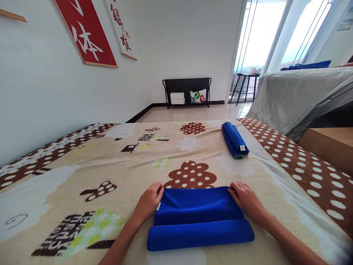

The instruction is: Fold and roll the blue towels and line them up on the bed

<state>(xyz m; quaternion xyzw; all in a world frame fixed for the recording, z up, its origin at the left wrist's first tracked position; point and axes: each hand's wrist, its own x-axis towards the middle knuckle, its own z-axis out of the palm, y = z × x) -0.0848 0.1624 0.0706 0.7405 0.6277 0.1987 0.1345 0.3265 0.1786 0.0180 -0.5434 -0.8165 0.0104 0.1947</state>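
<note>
White walls (187,40) and a bright window (259,33) stood beyond a patterned blanket (135,176). On it, close to the viewer, lay a blue cloth (198,206), its near part a thick roll, its far part flat. The left hand (149,200) and right hand (246,198) each had a grip pinched together on one far corner. Doing this well probably called for an even pull on both corners, smoothing slight wrinkles and keeping the sides in line with the roll's ends. Beyond the right hand lay a second blue roll (234,138). Across the room, a black rack (176,85) held white boxes (177,98), their contents hidden, beside a patterned cushion (198,96).
</note>
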